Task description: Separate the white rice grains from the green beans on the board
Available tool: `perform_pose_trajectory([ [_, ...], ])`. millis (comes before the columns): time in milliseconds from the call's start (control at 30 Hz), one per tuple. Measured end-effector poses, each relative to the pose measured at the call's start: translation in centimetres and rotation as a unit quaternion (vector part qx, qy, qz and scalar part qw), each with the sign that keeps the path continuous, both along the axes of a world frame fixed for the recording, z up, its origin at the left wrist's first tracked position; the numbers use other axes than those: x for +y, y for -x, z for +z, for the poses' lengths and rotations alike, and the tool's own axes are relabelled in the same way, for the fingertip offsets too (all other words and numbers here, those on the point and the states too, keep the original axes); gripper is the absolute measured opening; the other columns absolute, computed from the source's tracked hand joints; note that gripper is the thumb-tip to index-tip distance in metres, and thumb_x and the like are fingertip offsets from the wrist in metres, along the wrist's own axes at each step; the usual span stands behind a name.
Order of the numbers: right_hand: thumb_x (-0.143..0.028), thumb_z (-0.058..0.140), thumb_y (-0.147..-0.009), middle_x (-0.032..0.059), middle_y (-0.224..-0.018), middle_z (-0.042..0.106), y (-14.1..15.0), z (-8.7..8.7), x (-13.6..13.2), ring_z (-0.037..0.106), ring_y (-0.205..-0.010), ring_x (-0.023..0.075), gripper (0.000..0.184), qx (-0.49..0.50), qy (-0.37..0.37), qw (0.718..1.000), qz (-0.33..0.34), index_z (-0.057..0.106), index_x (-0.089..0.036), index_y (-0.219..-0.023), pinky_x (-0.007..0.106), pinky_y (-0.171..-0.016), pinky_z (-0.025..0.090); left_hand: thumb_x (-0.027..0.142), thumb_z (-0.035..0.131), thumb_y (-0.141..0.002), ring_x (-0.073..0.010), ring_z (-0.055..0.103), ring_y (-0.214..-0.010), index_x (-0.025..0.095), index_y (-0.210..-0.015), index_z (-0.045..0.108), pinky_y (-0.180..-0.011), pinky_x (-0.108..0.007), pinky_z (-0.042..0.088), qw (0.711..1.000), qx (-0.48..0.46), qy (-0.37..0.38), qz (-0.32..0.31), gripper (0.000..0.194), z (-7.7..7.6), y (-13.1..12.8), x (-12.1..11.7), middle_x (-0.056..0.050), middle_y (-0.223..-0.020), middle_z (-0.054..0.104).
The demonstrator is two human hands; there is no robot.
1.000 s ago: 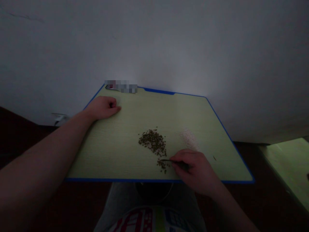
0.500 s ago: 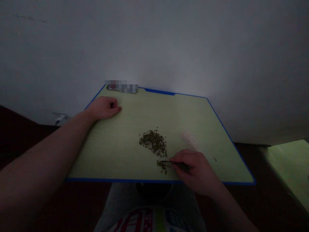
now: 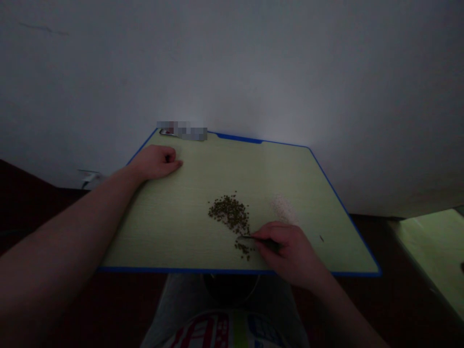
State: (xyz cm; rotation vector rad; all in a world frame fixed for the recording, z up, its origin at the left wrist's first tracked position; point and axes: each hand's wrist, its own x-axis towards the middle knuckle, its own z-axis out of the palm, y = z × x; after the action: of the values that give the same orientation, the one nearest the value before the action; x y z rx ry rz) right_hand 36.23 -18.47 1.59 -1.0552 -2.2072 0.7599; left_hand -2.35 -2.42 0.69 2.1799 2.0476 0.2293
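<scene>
My right hand [image 3: 284, 249] pinches a thin dark tool [image 3: 244, 237], blade-like with a paler face; the grip hides the rest, so its exact kind is unclear. Its tip points left, at the gap between a larger pile of small greenish-brown grains [image 3: 230, 212] and a small cluster of the same grains [image 3: 244, 249] nearer the front edge. Just beyond this hand lies a patch of fine whitish grains [image 3: 283, 208]. My left hand [image 3: 156, 161] rests curled in a loose fist on the left side of the pale tabletop [image 3: 174, 227], apart from the grains, with nothing visible in it.
A partly blurred object [image 3: 188, 133] lies at the tabletop's back left corner. One small dark sliver [image 3: 322, 238] is right of my right hand. The blue-edged table stands against a grey wall [image 3: 232, 72]. Another pale surface [image 3: 435, 241] is at the far right.
My right hand and the thin tool have shifted slightly away from me and left, and the tool's paler face shows more. My left hand and the grain piles look unchanged.
</scene>
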Motion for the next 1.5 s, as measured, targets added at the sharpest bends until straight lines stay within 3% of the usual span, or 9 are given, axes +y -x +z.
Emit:
perform_pose_trajectory([
  [567, -0.014, 0.064, -0.084, 0.0021, -0.086, 0.081, 1.0, 0.9, 0.9, 0.073, -0.075, 0.0184, 0.026, -0.084, 0.080, 0.993, 0.015, 0.082, -0.025, -0.099, 0.029, -0.067, 0.052, 0.058, 0.048, -0.077, -0.0191, 0.051, -0.065, 0.023, -0.068, 0.052, -0.064, -0.032, 0.034, 1.000, -0.006, -0.012, -0.004, 0.036, 0.2, -0.1, 0.0, -0.003, -0.061, 0.052],
  [800, -0.012, 0.063, -0.085, 0.0059, -0.105, 0.083, 0.7, 0.7, 0.5, 0.077, -0.090, 0.0224, 0.037, -0.067, 0.092, 0.993, -0.011, 0.081, -0.026, -0.115, 0.035, -0.078, 0.058, 0.059, 0.048, -0.077, -0.0189, 0.050, -0.062, 0.024, -0.064, 0.046, -0.061, -0.031, 0.034, 1.000, -0.017, -0.017, -0.019, 0.037, 0.4, -0.1, -0.1, -0.003, -0.059, 0.054],
  [1167, -0.008, 0.066, -0.083, 0.0056, -0.095, 0.083, 0.3, 1.3, 0.2, 0.075, -0.080, 0.0195, 0.037, -0.081, 0.094, 0.992, 0.010, 0.082, -0.023, -0.113, 0.030, -0.071, 0.055, 0.059, 0.049, -0.078, -0.0189, 0.050, -0.058, 0.024, -0.062, 0.042, -0.060, -0.032, 0.035, 0.999, -0.025, -0.017, -0.024, 0.039, 0.8, -0.6, -0.3, -0.002, -0.057, 0.051],
  [1500, -0.012, 0.066, -0.086, 0.0093, -0.102, 0.083, -0.1, 1.1, 0.0, 0.076, -0.091, 0.0231, 0.036, -0.106, 0.131, 0.986, 0.017, 0.081, -0.019, -0.119, 0.032, -0.080, 0.055, 0.064, 0.045, -0.079, -0.0180, 0.049, -0.059, 0.025, -0.063, 0.043, -0.060, -0.032, 0.035, 0.999, -0.017, -0.021, -0.023, 0.042, 0.1, -0.1, 0.1, -0.001, -0.057, 0.051],
])
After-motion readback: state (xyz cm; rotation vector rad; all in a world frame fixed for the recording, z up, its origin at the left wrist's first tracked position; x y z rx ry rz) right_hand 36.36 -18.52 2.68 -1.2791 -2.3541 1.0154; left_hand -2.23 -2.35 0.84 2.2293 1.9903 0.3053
